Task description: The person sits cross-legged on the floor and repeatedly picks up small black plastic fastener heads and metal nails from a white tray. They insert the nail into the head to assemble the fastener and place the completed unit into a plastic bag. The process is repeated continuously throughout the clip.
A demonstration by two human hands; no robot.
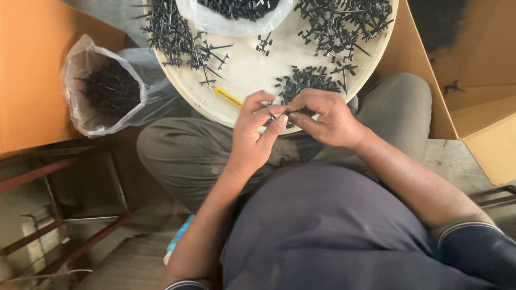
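Head view, near to far: at the bottom of the frame the person's dark shirt and both forearms rise toward the centre; the left hand [252, 134] and the right hand [322, 115] meet just above the lap, fingertips touching; both hands pinch one small black plastic part [280, 114] between thumb and forefingers, so each hand is closed on that part; the part sits at frame centre, over the near edge of the round cream tray [252, 70], and its exact shape is too small to tell; just left of the left hand a yellow utility knife [228, 97] lies on the tray; directly above the right hand rests a heap of short black pieces [307, 79]; farther up, at upper left of the tray, lies a pile of long black sprue strips [174, 35]; at upper right lies a second tangle of black sprues [344, 21]; at top centre a clear plastic bag [236, 19] holds more black pieces; at left of the frame, off the tray, another clear bag of black strips [107, 86] stands open beside an orange cardboard wall [32, 70]; at right a brown cardboard box [478, 80] stands open.
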